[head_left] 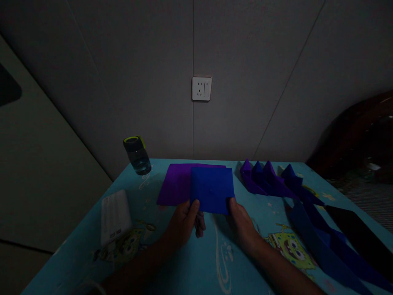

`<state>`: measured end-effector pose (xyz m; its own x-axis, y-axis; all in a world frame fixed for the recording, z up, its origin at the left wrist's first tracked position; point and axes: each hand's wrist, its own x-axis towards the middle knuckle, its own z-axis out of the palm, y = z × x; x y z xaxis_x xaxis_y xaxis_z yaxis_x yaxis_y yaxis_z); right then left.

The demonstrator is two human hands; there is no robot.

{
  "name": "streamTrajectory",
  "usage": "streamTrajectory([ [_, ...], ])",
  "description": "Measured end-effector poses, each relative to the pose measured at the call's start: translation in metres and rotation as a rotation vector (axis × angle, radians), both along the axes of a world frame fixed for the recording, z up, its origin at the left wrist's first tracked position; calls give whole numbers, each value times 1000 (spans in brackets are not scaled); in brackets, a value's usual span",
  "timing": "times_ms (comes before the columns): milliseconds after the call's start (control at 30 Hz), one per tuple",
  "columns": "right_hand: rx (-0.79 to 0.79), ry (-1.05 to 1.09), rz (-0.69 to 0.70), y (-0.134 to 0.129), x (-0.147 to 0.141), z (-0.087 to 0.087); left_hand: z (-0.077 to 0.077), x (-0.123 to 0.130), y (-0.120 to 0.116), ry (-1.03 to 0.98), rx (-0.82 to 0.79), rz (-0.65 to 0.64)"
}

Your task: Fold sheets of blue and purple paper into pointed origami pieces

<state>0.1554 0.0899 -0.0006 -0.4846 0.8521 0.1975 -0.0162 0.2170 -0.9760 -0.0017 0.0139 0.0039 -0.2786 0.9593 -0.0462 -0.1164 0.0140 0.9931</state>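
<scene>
A folded blue square of paper (211, 188) is held up above the table between my two hands. My left hand (186, 221) pinches its lower left corner, thumb on the front and the other fingers behind or below. At the lower right corner my right hand (242, 223) grips it, thumb on the front face; its other fingers are hidden behind the paper. Beyond the blue square, a purple sheet of paper (175, 184) lies flat on the table, partly covered from view.
Several folded purple and blue paper boats (267, 180) stand at the back right, with larger blue ones (325, 241) nearer. A dark flat object (359, 233) lies beside them. A white power bank (115, 217) and a water bottle (138, 155) stand left on the cartoon-print tablecloth (215, 266).
</scene>
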Motion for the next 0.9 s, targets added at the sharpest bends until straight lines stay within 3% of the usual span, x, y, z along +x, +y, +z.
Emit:
streamTrajectory([
  [133,-1,-44,46,-4,-7,8,2,-2,-1,68,-22,65],
  [300,88,-84,0,-4,-10,2,0,-3,-3,191,3,89],
  [533,12,-50,34,1,-7,7,-3,-4,-2,67,11,-6],
  [667,27,-71,130,7,1,14,-5,-7,-4,134,24,-44],
  [800,4,-112,284,11,6,14,2,-10,-5,134,40,66],
  [900,-15,-84,268,12,6,10,8,-11,-3,67,92,175],
])
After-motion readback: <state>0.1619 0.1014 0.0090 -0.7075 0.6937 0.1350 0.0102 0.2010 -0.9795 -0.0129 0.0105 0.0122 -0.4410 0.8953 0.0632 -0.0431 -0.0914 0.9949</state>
